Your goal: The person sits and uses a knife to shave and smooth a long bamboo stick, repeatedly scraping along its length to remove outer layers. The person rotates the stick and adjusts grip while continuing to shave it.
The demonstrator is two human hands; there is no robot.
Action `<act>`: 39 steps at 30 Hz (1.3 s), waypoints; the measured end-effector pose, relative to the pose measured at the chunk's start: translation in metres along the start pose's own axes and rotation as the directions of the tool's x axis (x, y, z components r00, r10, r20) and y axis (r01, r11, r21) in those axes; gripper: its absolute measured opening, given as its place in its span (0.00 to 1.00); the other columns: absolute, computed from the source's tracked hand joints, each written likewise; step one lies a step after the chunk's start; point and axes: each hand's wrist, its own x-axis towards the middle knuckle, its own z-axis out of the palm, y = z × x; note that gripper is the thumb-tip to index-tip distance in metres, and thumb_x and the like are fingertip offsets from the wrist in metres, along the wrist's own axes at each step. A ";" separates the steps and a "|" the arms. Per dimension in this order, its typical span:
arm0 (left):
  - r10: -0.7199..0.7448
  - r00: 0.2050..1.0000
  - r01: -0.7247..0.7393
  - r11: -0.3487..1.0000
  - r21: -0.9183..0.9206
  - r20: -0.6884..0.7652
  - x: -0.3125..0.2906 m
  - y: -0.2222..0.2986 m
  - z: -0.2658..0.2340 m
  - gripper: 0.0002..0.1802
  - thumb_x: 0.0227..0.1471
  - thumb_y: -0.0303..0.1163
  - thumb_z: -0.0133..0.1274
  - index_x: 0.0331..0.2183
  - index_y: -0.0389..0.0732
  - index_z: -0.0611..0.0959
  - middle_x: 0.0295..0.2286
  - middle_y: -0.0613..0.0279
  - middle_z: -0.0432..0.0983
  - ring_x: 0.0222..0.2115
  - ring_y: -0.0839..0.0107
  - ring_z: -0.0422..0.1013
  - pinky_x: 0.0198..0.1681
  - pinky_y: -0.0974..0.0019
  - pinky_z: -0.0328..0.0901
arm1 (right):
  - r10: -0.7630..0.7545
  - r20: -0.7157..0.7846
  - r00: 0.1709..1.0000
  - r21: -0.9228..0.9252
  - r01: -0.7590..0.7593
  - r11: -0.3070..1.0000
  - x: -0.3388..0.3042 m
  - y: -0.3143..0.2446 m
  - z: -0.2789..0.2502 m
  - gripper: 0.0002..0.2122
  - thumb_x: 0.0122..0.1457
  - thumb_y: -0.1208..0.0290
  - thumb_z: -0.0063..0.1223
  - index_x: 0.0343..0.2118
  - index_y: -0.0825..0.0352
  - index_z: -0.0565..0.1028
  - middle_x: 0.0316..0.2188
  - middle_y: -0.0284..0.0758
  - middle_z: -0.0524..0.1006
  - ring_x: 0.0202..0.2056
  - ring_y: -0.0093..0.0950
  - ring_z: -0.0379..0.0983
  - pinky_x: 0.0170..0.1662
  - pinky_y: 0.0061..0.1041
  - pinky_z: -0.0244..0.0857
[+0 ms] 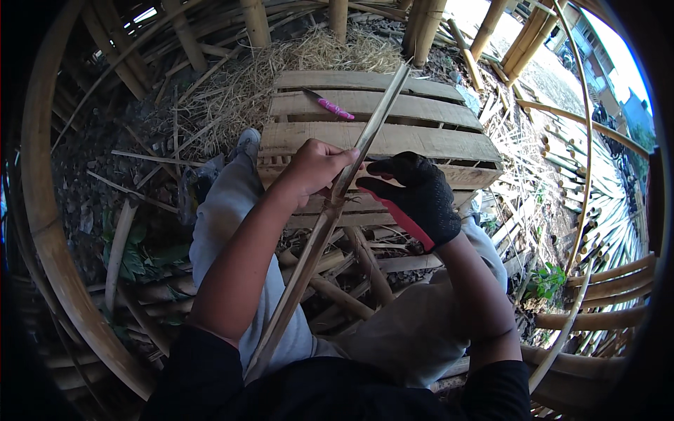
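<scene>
A long split bamboo strip (309,259) slants from my lap up over a slatted wooden pallet (379,140). My bare left hand (317,168) is closed around the strip near its middle, just above a rough node with frayed fibres. To the right of the strip is my right hand (414,193), in a black and red glove. Its thumb and fingers are apart, with a gap between them and nothing visible inside. A knife (330,106) with a pink patterned handle and dark blade lies on the far slats, out of reach of both hands' grip.
Dry straw and shavings (323,56) are heaped beyond the pallet. Bamboo posts (425,31) stand behind it, and curved bamboo poles (45,203) arch at both sides. Many cut bamboo lengths (597,203) lie on the right. Bamboo pieces (337,295) cross beneath my legs.
</scene>
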 end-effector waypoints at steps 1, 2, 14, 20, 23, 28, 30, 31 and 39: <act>0.000 1.000 0.000 1.000 0.024 -0.005 0.001 0.000 0.000 0.19 0.59 0.46 0.57 0.34 0.38 0.88 0.18 0.67 0.77 0.12 0.81 0.69 0.13 0.73 0.62 | -0.048 -0.037 0.998 -0.012 0.047 0.999 0.002 0.008 0.005 0.18 0.55 0.53 0.64 0.44 0.57 0.83 0.37 0.39 0.81 0.36 0.37 0.80 0.40 0.33 0.73; 0.000 1.000 0.000 0.999 0.047 -0.010 0.002 0.000 -0.001 0.19 0.59 0.45 0.57 0.34 0.38 0.88 0.17 0.67 0.77 0.12 0.81 0.69 0.13 0.74 0.62 | -0.096 -0.072 0.993 -0.026 0.094 0.995 0.002 0.012 0.007 0.19 0.55 0.51 0.64 0.44 0.57 0.83 0.37 0.40 0.81 0.37 0.38 0.80 0.40 0.33 0.73; 0.096 0.995 -0.093 0.991 -0.095 0.028 0.003 -0.005 -0.001 0.20 0.60 0.44 0.55 0.35 0.35 0.88 0.21 0.62 0.81 0.19 0.80 0.74 0.23 0.73 0.68 | -0.252 0.047 0.967 -0.009 0.253 0.968 -0.007 0.009 0.023 0.08 0.54 0.62 0.61 0.34 0.56 0.85 0.29 0.36 0.82 0.30 0.39 0.79 0.34 0.36 0.73; 0.202 0.977 -0.201 0.979 0.016 -0.062 0.010 -0.015 0.002 0.19 0.59 0.44 0.58 0.33 0.36 0.89 0.17 0.69 0.77 0.15 0.82 0.68 0.20 0.72 0.63 | -0.143 0.028 0.989 -0.139 0.145 0.980 -0.009 0.003 0.017 0.07 0.49 0.65 0.65 0.31 0.58 0.84 0.30 0.36 0.82 0.32 0.35 0.80 0.38 0.32 0.73; 0.226 0.966 -0.194 0.955 0.224 -0.128 0.010 -0.015 -0.002 0.19 0.58 0.44 0.59 0.31 0.35 0.89 0.13 0.74 0.70 0.12 0.85 0.61 0.15 0.70 0.56 | -0.229 -0.237 0.944 -0.119 0.205 0.971 -0.005 0.001 0.021 0.10 0.51 0.59 0.65 0.31 0.60 0.84 0.24 0.38 0.80 0.28 0.39 0.78 0.32 0.37 0.72; 0.123 0.983 -0.096 0.977 0.191 -0.139 0.002 -0.006 0.001 0.21 0.56 0.46 0.61 0.29 0.35 0.88 0.12 0.74 0.66 0.12 0.85 0.59 0.15 0.72 0.53 | -0.476 -0.039 0.879 -0.091 0.471 0.877 -0.007 -0.017 0.016 0.13 0.49 0.55 0.67 0.34 0.57 0.84 0.22 0.36 0.78 0.26 0.39 0.77 0.33 0.36 0.71; 0.110 0.986 -0.091 0.985 0.148 -0.128 0.003 -0.004 0.004 0.21 0.56 0.46 0.61 0.29 0.35 0.88 0.13 0.73 0.68 0.12 0.84 0.60 0.15 0.72 0.54 | -0.464 0.014 0.886 -0.109 0.463 0.880 -0.007 -0.010 0.022 0.13 0.50 0.56 0.67 0.35 0.57 0.85 0.22 0.35 0.78 0.26 0.39 0.76 0.33 0.36 0.70; 0.091 0.989 -0.078 0.990 0.114 -0.119 0.003 -0.004 0.006 0.21 0.55 0.47 0.61 0.29 0.35 0.88 0.13 0.73 0.69 0.12 0.84 0.60 0.15 0.73 0.54 | -0.460 0.035 0.887 -0.120 0.461 0.879 -0.006 -0.004 0.027 0.11 0.51 0.57 0.66 0.34 0.57 0.85 0.22 0.35 0.78 0.26 0.39 0.76 0.32 0.36 0.70; 0.040 0.999 -0.038 0.997 0.074 -0.026 0.006 -0.013 -0.001 0.20 0.59 0.46 0.57 0.30 0.37 0.88 0.16 0.71 0.73 0.16 0.83 0.67 0.18 0.73 0.62 | -0.238 -0.294 0.926 -0.151 0.201 0.968 0.010 0.006 0.009 0.06 0.55 0.66 0.60 0.31 0.59 0.85 0.25 0.40 0.80 0.27 0.40 0.77 0.32 0.37 0.70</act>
